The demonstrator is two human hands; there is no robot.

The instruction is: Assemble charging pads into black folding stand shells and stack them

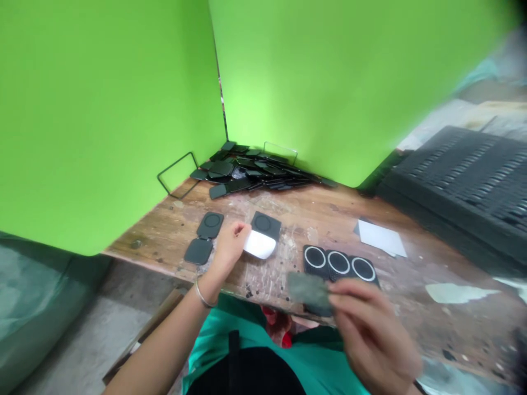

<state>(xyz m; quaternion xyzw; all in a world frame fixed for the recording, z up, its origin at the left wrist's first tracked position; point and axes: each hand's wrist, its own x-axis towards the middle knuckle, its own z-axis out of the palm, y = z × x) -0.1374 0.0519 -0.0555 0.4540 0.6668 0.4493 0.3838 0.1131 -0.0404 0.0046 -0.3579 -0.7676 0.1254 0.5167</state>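
My left hand is closed, with thumb and fingers pinched at the edge of a glossy white curved sheet. That sheet overlaps the lower part of a dark square panel with a ring on it. Blurred by motion, my right hand pinches a thin grey-green square piece by its right edge, above the table's front edge. Just behind it lies a row of three black panels with white rings. Left of my left hand, a two-panel dark folding pad lies opened flat.
A heap of dark pads fills the back corner against green partitions. Two thin wire frames stand there, including a black one. White sheets lie on the right of the worn wooden table. Black slotted trays stand beyond.
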